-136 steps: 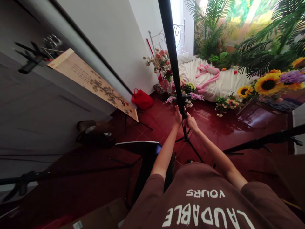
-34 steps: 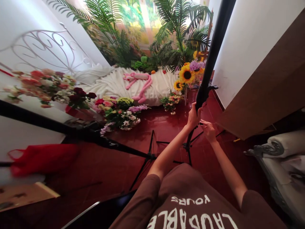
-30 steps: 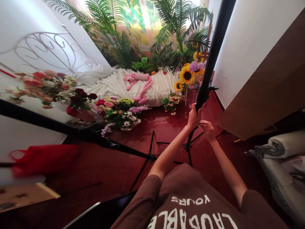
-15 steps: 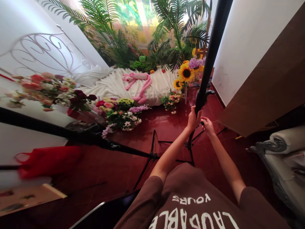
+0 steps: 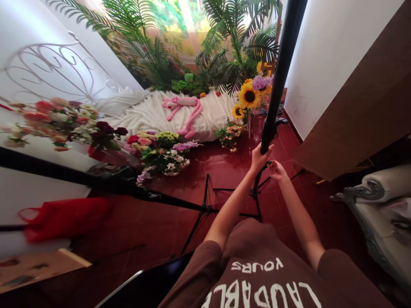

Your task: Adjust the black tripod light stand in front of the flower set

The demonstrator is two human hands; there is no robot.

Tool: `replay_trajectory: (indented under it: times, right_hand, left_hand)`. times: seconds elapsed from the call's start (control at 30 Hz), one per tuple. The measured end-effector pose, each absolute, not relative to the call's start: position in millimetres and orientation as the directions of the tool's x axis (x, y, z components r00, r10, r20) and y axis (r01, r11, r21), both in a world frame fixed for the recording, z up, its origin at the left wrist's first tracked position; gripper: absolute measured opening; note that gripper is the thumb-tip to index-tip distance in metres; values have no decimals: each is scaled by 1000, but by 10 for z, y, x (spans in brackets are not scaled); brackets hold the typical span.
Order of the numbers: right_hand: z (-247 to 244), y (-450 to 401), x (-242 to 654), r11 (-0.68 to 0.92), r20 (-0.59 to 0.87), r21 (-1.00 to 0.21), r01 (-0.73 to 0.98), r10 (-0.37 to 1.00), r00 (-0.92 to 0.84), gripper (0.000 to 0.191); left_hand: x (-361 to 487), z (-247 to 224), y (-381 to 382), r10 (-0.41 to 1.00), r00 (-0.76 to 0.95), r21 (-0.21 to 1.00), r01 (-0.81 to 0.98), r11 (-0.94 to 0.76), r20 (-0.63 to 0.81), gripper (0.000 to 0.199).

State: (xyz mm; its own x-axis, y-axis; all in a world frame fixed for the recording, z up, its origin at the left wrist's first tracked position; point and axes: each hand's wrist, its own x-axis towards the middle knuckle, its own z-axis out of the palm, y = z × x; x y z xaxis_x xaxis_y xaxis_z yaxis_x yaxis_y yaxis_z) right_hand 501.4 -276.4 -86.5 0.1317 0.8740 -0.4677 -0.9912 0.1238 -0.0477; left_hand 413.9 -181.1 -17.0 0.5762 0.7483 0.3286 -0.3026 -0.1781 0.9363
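The left hand is clasping the stand with fingers closed around it, while the right hand is holding its half-curled fingers at the knob just below; whether they are pinching it, I cannot tell. The stand is resting on spread legs on the red floor, with sunflowers showing beyond it. A second stand is slanting across the left side, near a red bag.

The single view looks from the wearer's head, forward and down over the near shirt, past the fingers at mid-distance, to the far white cloth.
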Motion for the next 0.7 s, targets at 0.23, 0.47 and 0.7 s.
replay_trajectory:
  times: [0.23,0.47,0.7]
  right_hand:
    - [-898,-2956,4601,298,-636,-88,-951,718,284,27]
    - [-1258,-3191,4158,215,-710,-7,-977,686,157,18]
    - [-1446,-3267,3920,156,-780,18,-988,620,84,19]
  left_hand:
    - [3771,-669,-1913,671,626,914,-208,-348,398,41]
    - [2376,-1761,-1864,691,720,969,209,-132,-61,46]
    - [663,-1493,-1282,996,42,927,364,-89,79,45]
